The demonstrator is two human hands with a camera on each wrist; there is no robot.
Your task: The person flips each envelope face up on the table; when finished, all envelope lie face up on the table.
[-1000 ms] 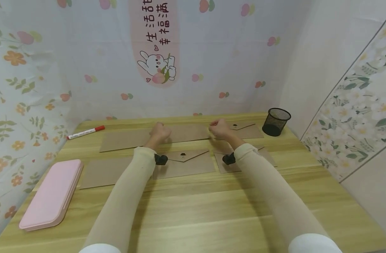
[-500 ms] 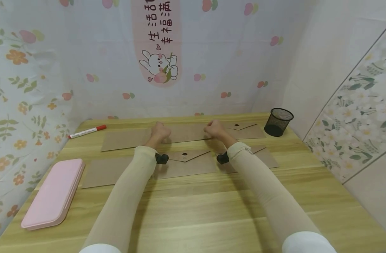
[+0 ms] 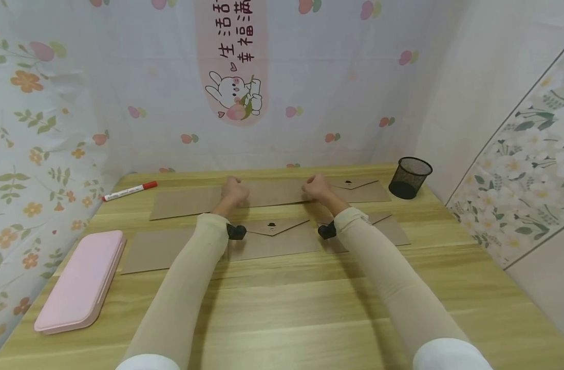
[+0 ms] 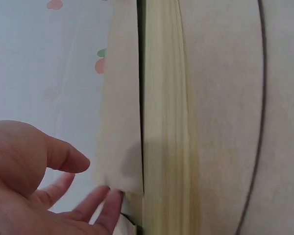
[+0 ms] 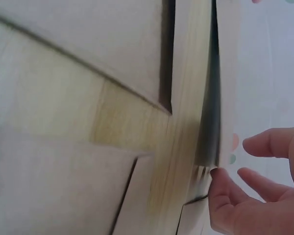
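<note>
Pink case (image 3: 80, 281) on wooden table (image 3: 282, 318), red-capped marker (image 3: 130, 191) beyond it — black mesh cup (image 3: 404, 189) at right, rabbit-printed cloth (image 3: 236, 97) behind

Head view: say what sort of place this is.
Probably an indoor workspace set up for stationery; home or office, I can't tell. The signs are brown envelopes and a red-capped marker on a wood-grain table.

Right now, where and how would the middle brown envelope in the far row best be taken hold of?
Probably by both short ends of the middle envelope, coming in from left and right: it lies long and thin crosswise, and toward its right end the near edge appears slightly off the tabletop, leaving room to slip under.
</note>
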